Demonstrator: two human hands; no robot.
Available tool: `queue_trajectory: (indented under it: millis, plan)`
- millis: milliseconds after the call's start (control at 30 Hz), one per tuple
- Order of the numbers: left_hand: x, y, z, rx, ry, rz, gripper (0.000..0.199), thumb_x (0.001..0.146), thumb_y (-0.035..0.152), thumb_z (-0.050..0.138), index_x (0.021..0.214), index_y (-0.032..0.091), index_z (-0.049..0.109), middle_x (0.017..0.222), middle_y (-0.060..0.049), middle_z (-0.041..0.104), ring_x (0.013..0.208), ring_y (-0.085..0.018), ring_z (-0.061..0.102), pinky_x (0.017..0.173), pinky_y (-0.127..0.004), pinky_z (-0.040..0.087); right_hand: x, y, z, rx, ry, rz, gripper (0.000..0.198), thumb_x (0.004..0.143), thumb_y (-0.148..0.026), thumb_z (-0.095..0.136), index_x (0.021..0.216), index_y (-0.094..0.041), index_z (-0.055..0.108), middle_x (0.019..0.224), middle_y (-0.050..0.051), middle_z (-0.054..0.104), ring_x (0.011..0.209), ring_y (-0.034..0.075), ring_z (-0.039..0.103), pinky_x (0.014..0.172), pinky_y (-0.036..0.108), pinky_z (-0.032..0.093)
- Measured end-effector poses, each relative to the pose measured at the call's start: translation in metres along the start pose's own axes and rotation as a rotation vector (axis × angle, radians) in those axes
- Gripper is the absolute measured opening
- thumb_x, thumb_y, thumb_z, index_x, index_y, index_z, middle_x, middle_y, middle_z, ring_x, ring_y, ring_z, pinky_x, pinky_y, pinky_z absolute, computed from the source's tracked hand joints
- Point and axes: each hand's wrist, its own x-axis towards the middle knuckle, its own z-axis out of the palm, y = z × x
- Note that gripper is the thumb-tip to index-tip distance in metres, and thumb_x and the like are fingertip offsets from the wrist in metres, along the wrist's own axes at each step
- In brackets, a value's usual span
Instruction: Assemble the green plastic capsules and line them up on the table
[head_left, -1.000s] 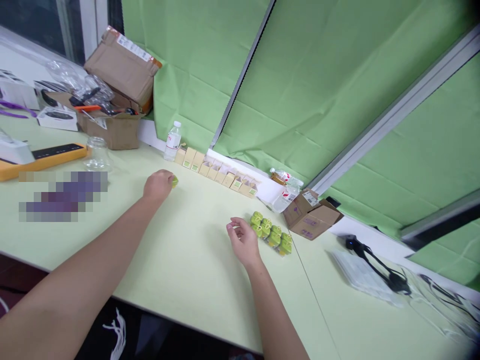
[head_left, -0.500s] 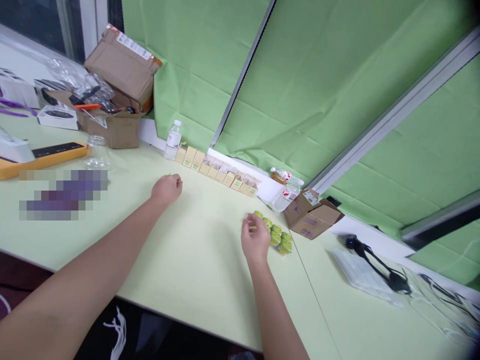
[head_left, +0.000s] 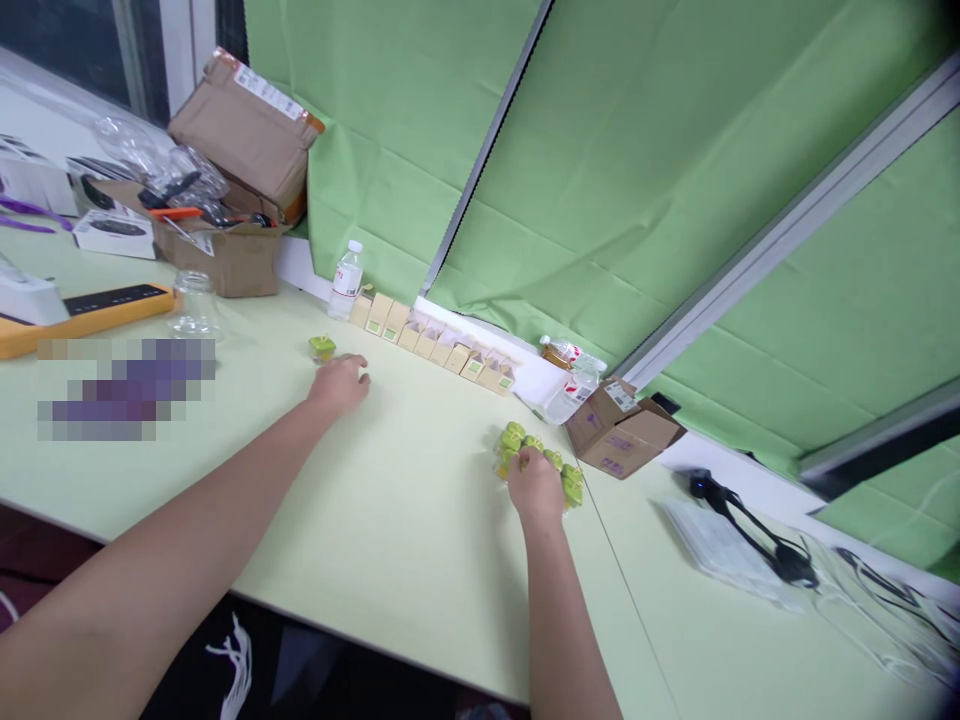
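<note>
My left hand (head_left: 340,385) is held low over the table, its thumb and fingers apart with nothing between them. Just beyond it, toward the far left, sits a small clear container with a green top (head_left: 322,347). On the right, several similar green-topped containers (head_left: 572,485) stand close together in a cluster. My right hand (head_left: 537,487) reaches over that cluster from the near side. Its fingertips are pinched on one of the green-topped containers, which the hand mostly hides.
A row of small beige boxes (head_left: 427,340) lines the wall beside an upright water bottle (head_left: 346,281). Bottles (head_left: 568,397) and a cardboard box (head_left: 626,428) stand back right. A glass jar (head_left: 195,305) and an orange power strip (head_left: 124,309) are at left.
My left hand has shifted slightly right and toward me, uncovering the green-topped container. My right hand has moved right along the cluster, exposing containers at its left end.
</note>
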Motion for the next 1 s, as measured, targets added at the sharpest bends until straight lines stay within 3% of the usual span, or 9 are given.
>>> queue_trajectory:
  millis: [100,167,300,400,500,567,700,867,1000]
  plan:
    - [-0.014,0.026,0.005,-0.070,-0.105,0.232,0.032,0.088,0.032,0.051,0.115,0.022,0.064,0.126,-0.005,0.064,0.118,-0.023,0.058,0.102,-0.032,0.043,0.000,-0.003,0.001,0.051,0.020,-0.068,0.014,0.084,-0.027,0.052,0.080,-0.021,0.064,0.089,0.013,0.066,0.084,0.028,0.061,0.069,0.036,0.042]
    - [-0.029,0.047,0.007,-0.151,-0.202,0.467,0.034,0.089,0.038,0.050,0.116,0.021,0.063,0.126,-0.007,0.064,0.118,-0.025,0.057,0.102,-0.035,0.043,-0.001,-0.008,0.004,0.175,0.003,-0.120,0.013,0.084,-0.027,0.052,0.080,-0.020,0.062,0.087,0.011,0.066,0.084,0.027,0.062,0.073,0.037,0.044]
    - [-0.062,0.080,0.006,-0.276,-0.361,0.620,0.057,0.085,0.054,0.058,0.134,0.025,0.051,0.137,-0.007,0.056,0.124,-0.026,0.054,0.101,-0.035,0.043,-0.011,-0.029,0.012,0.542,-0.097,-0.181,0.016,0.088,-0.034,0.051,0.086,-0.020,0.060,0.086,0.008,0.069,0.081,0.023,0.064,0.074,0.035,0.048]
    - [-0.075,0.092,0.006,-0.341,-0.436,0.658,0.068,0.078,0.055,0.066,0.137,0.027,0.047,0.135,-0.007,0.058,0.121,-0.027,0.056,0.094,-0.033,0.045,-0.023,-0.046,0.016,0.794,-0.199,-0.243,0.019,0.089,-0.038,0.053,0.092,-0.020,0.061,0.093,0.007,0.070,0.085,0.021,0.065,0.073,0.032,0.051]
    - [-0.076,0.095,0.006,-0.376,-0.495,0.670,0.055,0.078,0.045,0.068,0.127,0.027,0.054,0.113,-0.004,0.068,0.097,-0.023,0.064,0.077,-0.029,0.047,-0.031,-0.056,0.019,0.925,-0.249,-0.263,0.020,0.090,-0.039,0.055,0.092,-0.020,0.062,0.094,0.006,0.069,0.085,0.020,0.065,0.074,0.032,0.052]
    - [-0.073,0.095,0.006,-0.395,-0.480,0.669,0.045,0.078,0.041,0.067,0.120,0.026,0.057,0.105,-0.003,0.069,0.090,-0.021,0.064,0.073,-0.028,0.046,-0.033,-0.059,0.021,0.970,-0.237,-0.252,0.020,0.091,-0.039,0.056,0.094,-0.020,0.062,0.098,0.007,0.070,0.088,0.020,0.065,0.078,0.033,0.052]
    - [-0.067,0.093,0.002,-0.380,-0.367,0.655,0.036,0.077,0.043,0.068,0.107,0.024,0.061,0.101,-0.004,0.068,0.092,-0.023,0.063,0.076,-0.029,0.045,-0.034,-0.062,0.027,1.126,-0.162,-0.170,0.021,0.088,-0.040,0.060,0.092,-0.020,0.061,0.108,0.009,0.069,0.098,0.021,0.065,0.088,0.037,0.051]
    - [-0.057,0.082,0.000,-0.319,-0.279,0.630,0.040,0.077,0.042,0.068,0.110,0.023,0.060,0.108,-0.006,0.067,0.098,-0.025,0.062,0.081,-0.032,0.046,-0.029,-0.062,0.026,1.349,-0.097,0.082,0.025,0.082,-0.044,0.064,0.086,-0.021,0.054,0.108,0.007,0.068,0.098,0.022,0.065,0.082,0.038,0.056]
    - [-0.045,0.067,0.008,-0.358,-0.238,0.471,0.038,0.078,0.043,0.064,0.110,0.022,0.056,0.113,-0.007,0.066,0.099,-0.024,0.063,0.083,-0.033,0.047,-0.020,-0.052,0.021,1.520,-0.109,0.386,0.023,0.075,-0.036,0.068,0.081,-0.023,0.051,0.088,0.001,0.067,0.086,0.021,0.067,0.074,0.039,0.059]
